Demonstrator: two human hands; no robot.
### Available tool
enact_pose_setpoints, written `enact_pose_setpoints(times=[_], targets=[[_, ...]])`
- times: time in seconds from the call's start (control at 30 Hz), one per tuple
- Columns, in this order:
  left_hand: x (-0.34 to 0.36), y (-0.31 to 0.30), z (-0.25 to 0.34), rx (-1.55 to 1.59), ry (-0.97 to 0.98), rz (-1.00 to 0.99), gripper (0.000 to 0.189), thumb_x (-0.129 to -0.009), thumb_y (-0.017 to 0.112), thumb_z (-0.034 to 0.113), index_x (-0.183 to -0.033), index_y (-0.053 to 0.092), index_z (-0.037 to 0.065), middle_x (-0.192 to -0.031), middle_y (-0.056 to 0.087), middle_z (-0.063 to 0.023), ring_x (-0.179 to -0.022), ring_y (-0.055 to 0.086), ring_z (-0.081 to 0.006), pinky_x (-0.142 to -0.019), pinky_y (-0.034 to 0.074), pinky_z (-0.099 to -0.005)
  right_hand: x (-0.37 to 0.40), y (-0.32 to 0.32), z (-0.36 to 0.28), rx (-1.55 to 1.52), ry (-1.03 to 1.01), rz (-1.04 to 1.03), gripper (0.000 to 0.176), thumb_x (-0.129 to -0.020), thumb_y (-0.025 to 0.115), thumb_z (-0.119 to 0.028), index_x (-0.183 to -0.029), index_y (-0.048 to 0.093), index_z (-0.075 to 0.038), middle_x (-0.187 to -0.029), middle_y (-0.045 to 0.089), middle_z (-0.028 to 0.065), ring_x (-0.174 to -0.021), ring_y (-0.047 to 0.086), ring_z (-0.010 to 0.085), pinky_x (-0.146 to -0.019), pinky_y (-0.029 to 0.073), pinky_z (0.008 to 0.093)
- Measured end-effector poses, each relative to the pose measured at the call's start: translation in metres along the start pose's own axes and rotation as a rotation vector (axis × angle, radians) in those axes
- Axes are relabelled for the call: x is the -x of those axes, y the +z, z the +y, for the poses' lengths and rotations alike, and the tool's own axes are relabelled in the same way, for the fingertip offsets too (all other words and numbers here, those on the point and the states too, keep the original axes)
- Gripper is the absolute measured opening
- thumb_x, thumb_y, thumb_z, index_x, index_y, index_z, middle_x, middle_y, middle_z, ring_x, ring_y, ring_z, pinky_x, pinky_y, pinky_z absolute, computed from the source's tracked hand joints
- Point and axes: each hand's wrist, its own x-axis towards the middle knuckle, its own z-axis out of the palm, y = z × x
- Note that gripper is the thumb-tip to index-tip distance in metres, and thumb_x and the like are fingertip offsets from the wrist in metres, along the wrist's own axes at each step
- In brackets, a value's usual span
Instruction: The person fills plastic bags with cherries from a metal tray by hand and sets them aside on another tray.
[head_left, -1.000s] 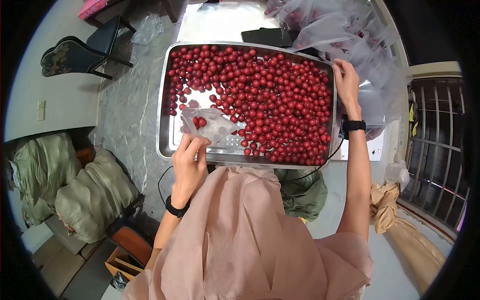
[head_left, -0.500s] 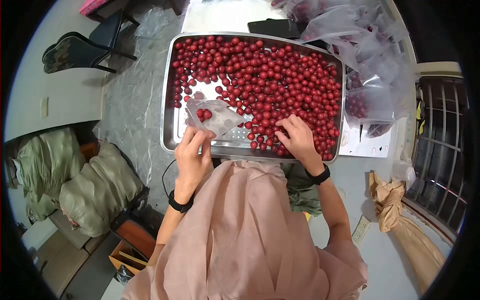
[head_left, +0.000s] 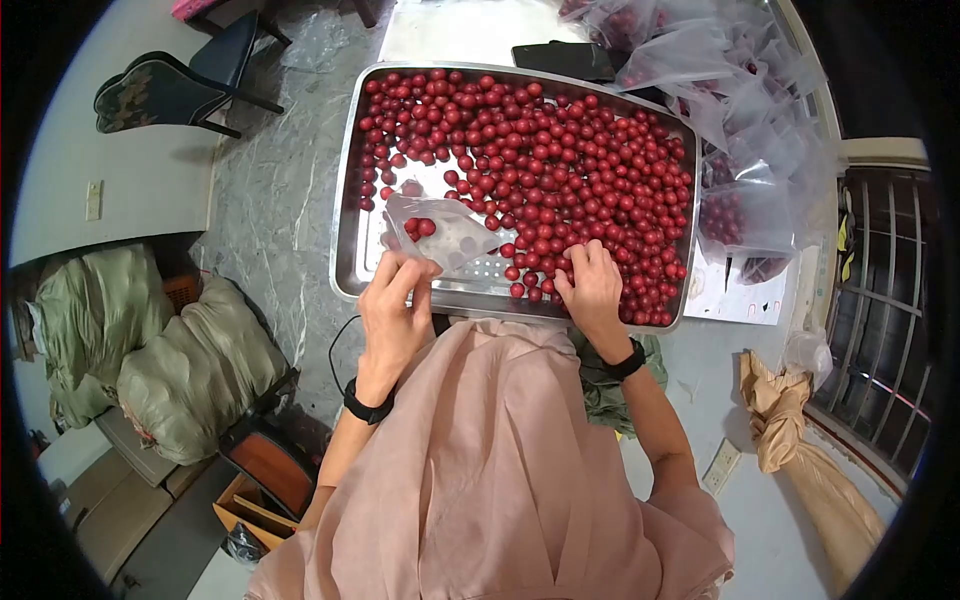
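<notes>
A metal tray (head_left: pixel 347 245) holds several small red fruits (head_left: pixel 540 150) spread over most of its floor. My left hand (head_left: pixel 393 312) pinches the edge of a clear plastic bag (head_left: pixel 445 232) with a few red fruits inside, held over the tray's near left corner. My right hand (head_left: pixel 592 288) rests on the fruits at the tray's near edge, fingers curled over them. Whether it holds any fruit is hidden under the fingers.
A heap of clear plastic bags (head_left: pixel 745 130), some filled with fruit, lies right of the tray. A black phone (head_left: pixel 563 60) sits behind the tray. Green sacks (head_left: pixel 170 360) and a chair (head_left: pixel 180 80) stand on the floor at left.
My right hand came from the bag pile at the tray's far right to the fruits at the near edge. The left hand kept holding the bag.
</notes>
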Motion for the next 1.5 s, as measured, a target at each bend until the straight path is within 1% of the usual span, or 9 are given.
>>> enact_pose_setpoints(times=[0.2,0.3,0.4,0.47,0.63,0.73,0.93,1.1,1.5], targets=[[0.001,0.001,-0.001,-0.017,-0.015,0.009,0.026,-0.078,0.066,-0.012,-0.093,0.069,0.008,-0.086,0.061,-0.0067,-0.068,0.064,-0.0238,-0.061,0.05,-0.0348,0.001,-0.017,-0.006,-0.445,0.105,0.065,0.028,-0.077,0.076,-0.005,-0.099,0.059,-0.004,-0.093,0.063,0.0096,-0.083,0.063,0.0249,-0.072,0.052,0.0359],[0.001,0.001,-0.001,0.009,-0.006,0.003,0.027,-0.077,0.065,-0.012,-0.093,0.069,0.009,-0.087,0.061,-0.0061,-0.068,0.064,-0.0234,-0.059,0.05,-0.0359,-0.006,-0.036,-0.019,-0.899,0.336,-0.193,0.024,-0.089,0.072,-0.005,-0.11,0.061,-0.002,-0.098,0.063,0.0014,-0.091,0.062,0.0087,-0.077,0.051,0.0247],[0.002,-0.001,0.0,0.014,-0.057,-0.047,0.021,-0.078,0.067,-0.012,-0.09,0.069,0.004,-0.088,0.063,-0.0093,-0.076,0.066,-0.0269,-0.066,0.052,-0.0349,-0.029,-0.068,-0.059,-1.357,0.381,-0.385,0.026,-0.095,0.064,-0.002,-0.12,0.059,-0.001,-0.103,0.062,0.0015,-0.091,0.06,0.0082,-0.079,0.05,0.0241],[0.003,-0.002,0.0,0.003,-0.046,-0.053,0.021,-0.078,0.067,-0.012,-0.09,0.069,0.004,-0.087,0.063,-0.009,-0.075,0.066,-0.0269,-0.065,0.052,-0.0352,-0.042,-0.082,-0.081,-1.364,0.384,-0.568,0.027,-0.099,0.057,-0.001,-0.126,0.056,0.0,-0.108,0.059,0.0027,-0.098,0.058,0.0073,-0.086,0.05,0.024],[0.007,0.002,-0.003,-0.015,0.035,-0.07,0.024,-0.078,0.064,-0.008,-0.092,0.069,0.011,-0.085,0.059,-0.0059,-0.069,0.063,-0.0263,-0.059,0.049,-0.0384,-0.058,-0.047,-0.123,-1.358,0.036,-0.463,0.031,-0.104,0.052,-0.009,-0.133,0.053,0.001,-0.116,0.062,0.0094,-0.109,0.059,0.0147,-0.097,0.049,0.0319],[0.01,0.0,0.001,-0.029,0.04,-0.105,0.025,-0.078,0.064,-0.008,-0.092,0.069,0.012,-0.084,0.058,-0.0061,-0.069,0.062,-0.0272,-0.06,0.05,-0.0393,-0.068,-0.038,-0.135,-1.175,0.185,-0.688,0.037,-0.103,0.049,-0.004,-0.14,0.048,0.002,-0.123,0.059,0.0099,-0.113,0.057,0.0132,-0.096,0.049,0.0283],[0.014,-0.001,-0.001,-0.034,-0.014,-0.127,0.025,-0.076,0.064,-0.014,-0.091,0.07,0.005,-0.088,0.064,-0.0093,-0.074,0.067,-0.0286,-0.064,0.052,-0.0359,-0.075,-0.02,-0.155,-1.541,0.727,-0.672,0.04,-0.102,0.044,-0.001,-0.141,0.046,0.005,-0.127,0.056,0.0109,-0.113,0.058,0.0171,-0.094,0.05,0.0307],[0.013,-0.002,-0.002,-0.03,-0.019,-0.162,0.026,-0.075,0.065,-0.015,-0.091,0.069,0.004,-0.087,0.064,-0.0091,-0.075,0.067,-0.0275,-0.066,0.053,-0.0345,-0.098,0.034,-0.162,-2.029,0.662,-0.525,0.021,-0.094,0.051,0.001,-0.112,0.062,-0.001,-0.099,0.062,0.0056,-0.083,0.063,0.017,-0.069,0.055,0.0312],[0.008,-0.003,-0.007,0.01,0.026,-0.142,0.024,-0.075,0.065,-0.016,-0.09,0.068,0.002,-0.085,0.06,-0.0099,-0.072,0.062,-0.0244,-0.064,0.049,-0.0321,-0.094,0.046,-0.17,-1.816,0.622,-0.48,0.036,-0.103,0.056,-0.015,-0.136,0.052,0.0,-0.115,0.063,0.0076,-0.096,0.065,0.0164,-0.083,0.056,0.0296]])
